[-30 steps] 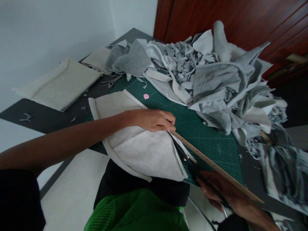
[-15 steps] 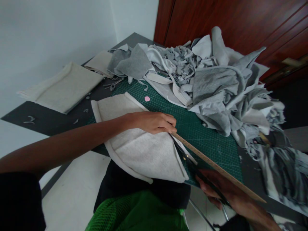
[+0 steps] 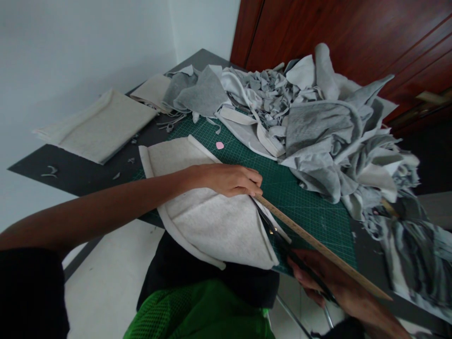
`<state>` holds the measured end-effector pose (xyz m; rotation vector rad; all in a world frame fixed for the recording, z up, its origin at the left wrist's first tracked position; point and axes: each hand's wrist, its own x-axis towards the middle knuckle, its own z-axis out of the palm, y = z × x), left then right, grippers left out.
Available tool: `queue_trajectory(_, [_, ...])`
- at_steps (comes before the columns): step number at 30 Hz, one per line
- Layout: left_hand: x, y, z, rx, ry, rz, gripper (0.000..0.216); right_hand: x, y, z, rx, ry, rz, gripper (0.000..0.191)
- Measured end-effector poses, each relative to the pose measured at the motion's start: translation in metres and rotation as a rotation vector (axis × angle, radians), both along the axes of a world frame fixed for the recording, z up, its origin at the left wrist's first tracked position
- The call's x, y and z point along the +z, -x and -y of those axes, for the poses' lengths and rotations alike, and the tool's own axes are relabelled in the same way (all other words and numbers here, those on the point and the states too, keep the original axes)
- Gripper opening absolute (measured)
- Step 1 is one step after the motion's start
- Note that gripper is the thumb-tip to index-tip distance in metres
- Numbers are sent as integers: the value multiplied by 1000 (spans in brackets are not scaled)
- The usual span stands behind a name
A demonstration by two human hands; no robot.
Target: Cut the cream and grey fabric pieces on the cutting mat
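Note:
A pale cream-grey piece of cloth [image 3: 215,226] with rolled edges lies over the front of the green cutting mat [image 3: 282,188]. Across it reaches my left hand [image 3: 233,180], fingers curled together around the near end of a wooden ruler [image 3: 318,242] and pressing on the cloth. The ruler slants down to the right, past my right wrist. My right hand [image 3: 314,278] grips black scissors [image 3: 277,234] by the handles. Their blades lie along the cloth's right edge, with a narrow strip of cloth beside them; the tips are hidden near my left fingers.
A large heap of grey and white cloth scraps [image 3: 318,127] covers the back and right of the dark table [image 3: 81,183]. Folded cream cloth [image 3: 102,125] lies at the left. A small pink piece [image 3: 220,145] rests on the mat. Behind stands a reddish wooden door [image 3: 335,33].
The view has shifted slightly, so things on the table sit a little further right. Both hands, the scissors, the ruler and the cloth keep nearly the same places relative to each other.

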<state>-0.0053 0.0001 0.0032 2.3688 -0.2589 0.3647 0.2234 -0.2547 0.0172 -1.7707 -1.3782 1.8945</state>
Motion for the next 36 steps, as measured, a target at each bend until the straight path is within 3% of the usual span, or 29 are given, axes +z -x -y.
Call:
queue_trajectory(7, [1,0,0,-5,-13,2,26,-1,4,-2,-68,45,21,57])
queue_trajectory(17, [-4,-1,-2,-10,-72,33,28,-1,3,-3,-63,7,-30,51])
queue_trajectory(27, [-5,-1,-2,10,-30,25,26,4,5,-4,-119,-1,30,51])
queue_trajectory(36, [-6,-2,-1,19,71,83,21,-3,5,-4,-104,-34,-79,50])
